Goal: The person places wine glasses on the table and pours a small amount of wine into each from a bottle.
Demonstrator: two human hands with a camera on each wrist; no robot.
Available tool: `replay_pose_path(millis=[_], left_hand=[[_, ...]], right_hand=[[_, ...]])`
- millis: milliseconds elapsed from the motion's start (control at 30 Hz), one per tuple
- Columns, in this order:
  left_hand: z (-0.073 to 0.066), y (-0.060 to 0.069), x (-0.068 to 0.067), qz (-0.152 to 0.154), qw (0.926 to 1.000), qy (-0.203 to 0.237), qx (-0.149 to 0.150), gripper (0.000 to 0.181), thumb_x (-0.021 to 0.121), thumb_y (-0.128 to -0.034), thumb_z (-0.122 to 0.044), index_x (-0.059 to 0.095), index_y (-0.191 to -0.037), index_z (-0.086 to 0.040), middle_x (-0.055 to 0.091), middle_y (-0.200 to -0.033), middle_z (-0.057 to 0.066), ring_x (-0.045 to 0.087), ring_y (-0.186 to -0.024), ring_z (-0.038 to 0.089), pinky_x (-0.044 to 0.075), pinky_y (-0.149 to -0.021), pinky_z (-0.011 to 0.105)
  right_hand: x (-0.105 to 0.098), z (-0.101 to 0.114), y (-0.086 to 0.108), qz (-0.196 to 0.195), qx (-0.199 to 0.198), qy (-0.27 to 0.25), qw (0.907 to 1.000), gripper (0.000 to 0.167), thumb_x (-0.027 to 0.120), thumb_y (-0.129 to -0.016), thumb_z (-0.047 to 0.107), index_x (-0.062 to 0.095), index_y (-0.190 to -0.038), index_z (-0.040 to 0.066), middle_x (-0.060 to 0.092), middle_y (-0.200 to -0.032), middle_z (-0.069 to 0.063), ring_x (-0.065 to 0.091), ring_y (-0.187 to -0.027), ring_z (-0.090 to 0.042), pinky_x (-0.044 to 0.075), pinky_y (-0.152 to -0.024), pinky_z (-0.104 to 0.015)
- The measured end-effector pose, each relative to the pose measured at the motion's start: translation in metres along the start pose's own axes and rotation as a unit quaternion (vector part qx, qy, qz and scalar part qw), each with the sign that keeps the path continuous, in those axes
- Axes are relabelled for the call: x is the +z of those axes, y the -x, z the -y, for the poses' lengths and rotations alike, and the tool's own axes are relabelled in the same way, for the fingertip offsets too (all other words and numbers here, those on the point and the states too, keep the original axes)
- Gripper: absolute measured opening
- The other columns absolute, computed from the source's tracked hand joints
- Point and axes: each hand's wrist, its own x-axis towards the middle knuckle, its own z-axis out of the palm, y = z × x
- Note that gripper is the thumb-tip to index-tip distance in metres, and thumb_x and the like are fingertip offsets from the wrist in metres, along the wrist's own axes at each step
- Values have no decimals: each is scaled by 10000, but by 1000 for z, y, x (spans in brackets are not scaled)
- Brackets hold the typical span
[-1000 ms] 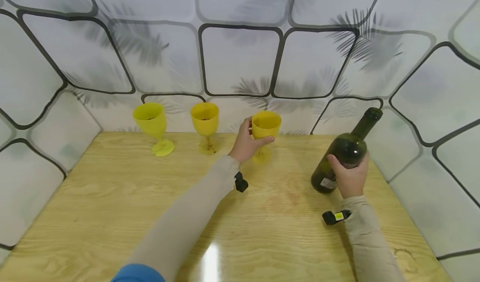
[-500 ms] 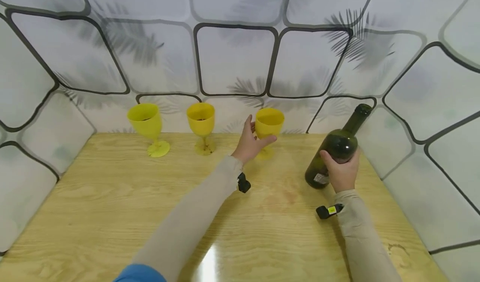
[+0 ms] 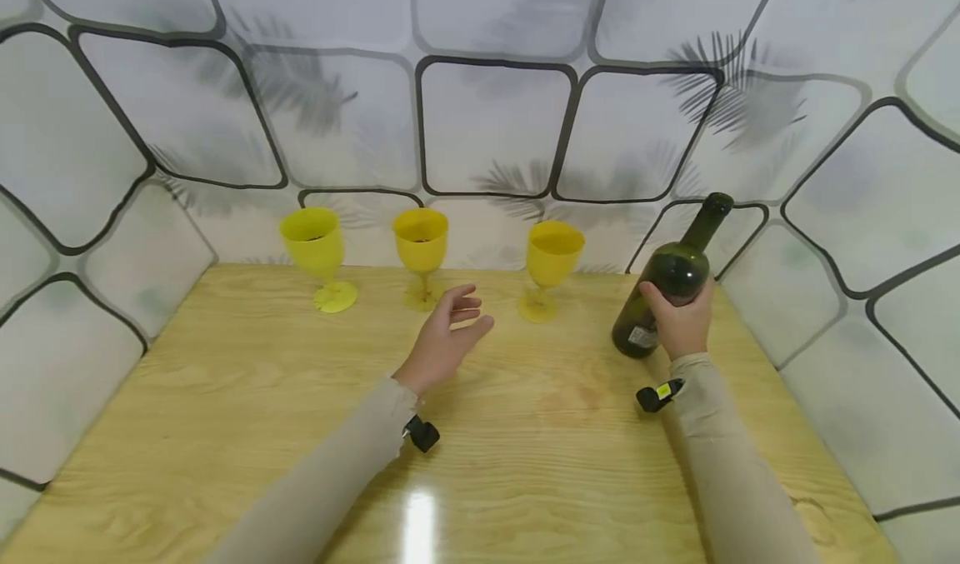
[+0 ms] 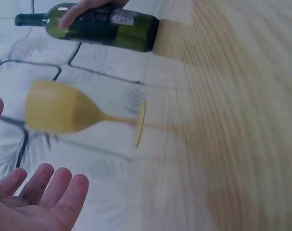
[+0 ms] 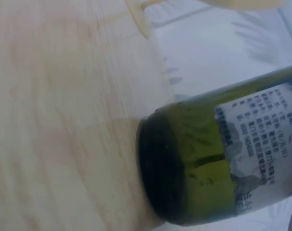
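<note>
My right hand (image 3: 684,318) grips a dark green wine bottle (image 3: 678,272) around its body, at the right of the table. A torn white label (image 5: 261,144) with printed text shows near the bottle's base in the right wrist view. My left hand (image 3: 444,339) hangs over the table with loosely bent fingers and holds nothing. Just right of it stands a yellow goblet (image 3: 553,256), apart from the hand. A second yellow goblet (image 3: 421,243) and a yellow-green goblet (image 3: 313,243) stand further left, with dark bits inside their bowls.
The goblets stand in a row along the back of the wooden table (image 3: 247,397). A patterned wall covering (image 3: 495,131) rises behind the table and on both sides. A ring-shaped stain (image 3: 813,518) marks the right front.
My left hand has let go of the right goblet and moved left and toward me; the goblet stays upright on the table. My right hand still holds the bottle.
</note>
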Motion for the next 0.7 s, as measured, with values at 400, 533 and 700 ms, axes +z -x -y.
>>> replay_pose_path(millis=[400,533,700], left_hand=[[9,35,-86,-873,9920,-585,693,658,647,-1041,-311,333,-1600,-160,509,-1495,125,486,-1399,296,401,-1167,469],[11,31,-107,-1261,9837,-914,901,670,643,-1045,-288,315,-1613,-149,473,-1538,149,436,-1446,324,358,-1190,510],[9,27,-115,-1468,9759,-1163,1122,693,667,-1030,-288,327,-1605,-104,455,-1555,143,427,-1445,348,350,-1192,520]], right_hand=[[-12,-5,-26,-149,-62,526,9985,859,854,-834,300,373,-1539,195,540,-1409,-72,520,-1251,-196,403,-1090,-328],[-20,-11,-26,-32,10,953,9954,861,849,-847,339,359,-1540,188,549,-1433,-126,527,-1269,-247,405,-1111,-409],[-37,-18,-16,240,59,1368,9903,856,831,-863,347,346,-1527,110,537,-1443,-177,501,-1337,-311,356,-1162,-496]])
